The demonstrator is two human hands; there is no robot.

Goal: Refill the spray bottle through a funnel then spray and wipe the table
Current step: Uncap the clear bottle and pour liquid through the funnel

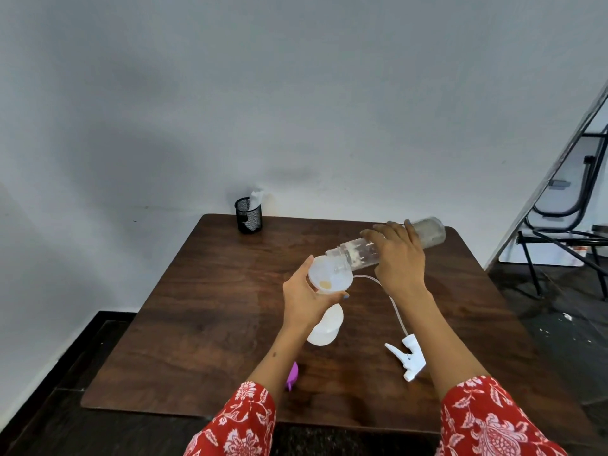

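My left hand [304,299] grips a white funnel [330,276] that sits in the mouth of a white spray bottle [325,327] standing on the brown table [197,307]. My right hand [399,255] holds a clear water bottle [358,250] tipped almost level, its open mouth over the funnel's bowl. The white trigger head [408,358] with its long dip tube [396,311] lies on the table to the right of the spray bottle, detached. The lower part of the funnel is hidden behind my left hand.
A black mesh cup [248,214] with a white cloth [258,195] in it stands at the table's far left edge by the wall. A purple object [292,375] lies near my left forearm. A metal chair [566,225] stands at the right.
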